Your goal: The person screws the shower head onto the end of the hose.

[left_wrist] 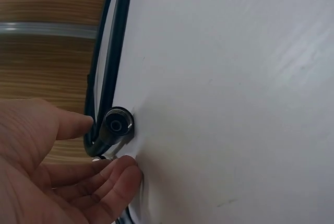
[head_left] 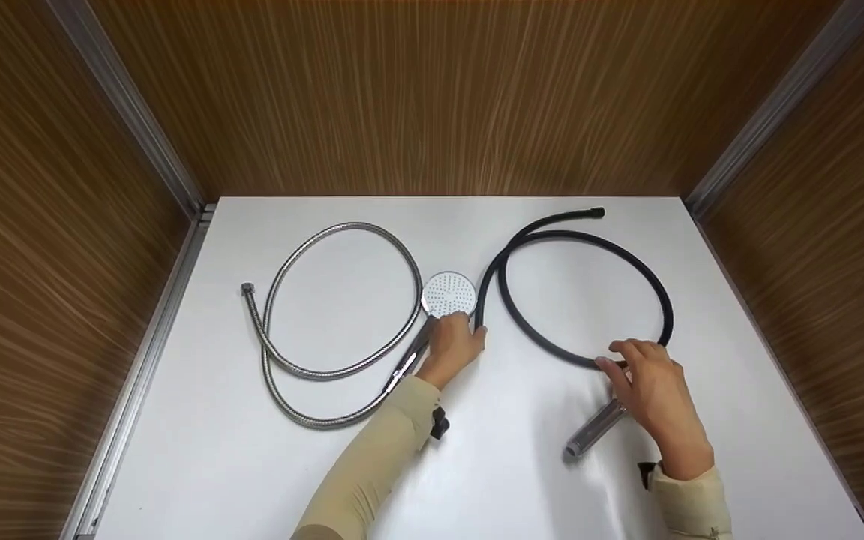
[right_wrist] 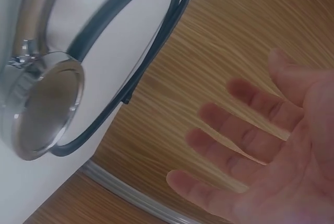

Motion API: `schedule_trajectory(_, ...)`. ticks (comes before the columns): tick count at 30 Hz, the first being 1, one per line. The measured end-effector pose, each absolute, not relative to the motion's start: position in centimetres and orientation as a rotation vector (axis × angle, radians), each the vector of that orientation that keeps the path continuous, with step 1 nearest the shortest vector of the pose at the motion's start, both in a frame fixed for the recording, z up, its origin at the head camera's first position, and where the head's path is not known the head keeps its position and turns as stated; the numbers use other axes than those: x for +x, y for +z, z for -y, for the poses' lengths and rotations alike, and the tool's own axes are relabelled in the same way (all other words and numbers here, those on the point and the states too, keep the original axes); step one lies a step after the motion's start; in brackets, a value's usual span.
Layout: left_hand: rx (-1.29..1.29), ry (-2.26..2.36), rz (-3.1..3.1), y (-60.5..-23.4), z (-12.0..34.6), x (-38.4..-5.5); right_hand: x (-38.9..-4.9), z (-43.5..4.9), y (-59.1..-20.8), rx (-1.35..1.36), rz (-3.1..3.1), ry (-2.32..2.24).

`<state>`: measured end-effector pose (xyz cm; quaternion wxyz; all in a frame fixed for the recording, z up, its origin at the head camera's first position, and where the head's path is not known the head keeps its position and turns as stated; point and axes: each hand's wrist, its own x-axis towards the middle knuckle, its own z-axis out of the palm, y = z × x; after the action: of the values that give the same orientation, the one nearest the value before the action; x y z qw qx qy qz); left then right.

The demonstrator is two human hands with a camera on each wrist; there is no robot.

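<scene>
In the head view my left hand is low over the neck of a white-faced shower head, beside the lower end of a black shower hose. The left wrist view puts the hose's round end fitting between thumb and fingers, the fingers apart from it. My right hand hovers with spread fingers over a second shower head, whose handle points toward the front. The hand hides its round part in the head view; its chrome disc shows in the right wrist view.
A chrome shower hose lies looped at the left, running up to the white-faced shower head's handle. Everything lies on a white table. Wood-grain panels enclose the back and both sides, with metal rails at the corners.
</scene>
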<state>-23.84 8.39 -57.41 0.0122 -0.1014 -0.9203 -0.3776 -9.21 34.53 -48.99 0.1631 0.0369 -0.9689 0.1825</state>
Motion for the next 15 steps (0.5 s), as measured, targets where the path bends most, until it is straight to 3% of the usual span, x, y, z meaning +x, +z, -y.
schedule_trajectory(15,-0.225,-1.162,2.929,-58.1,-9.9,-24.8,-7.0,-35.4,-53.1,0.294,2.623,0.507)
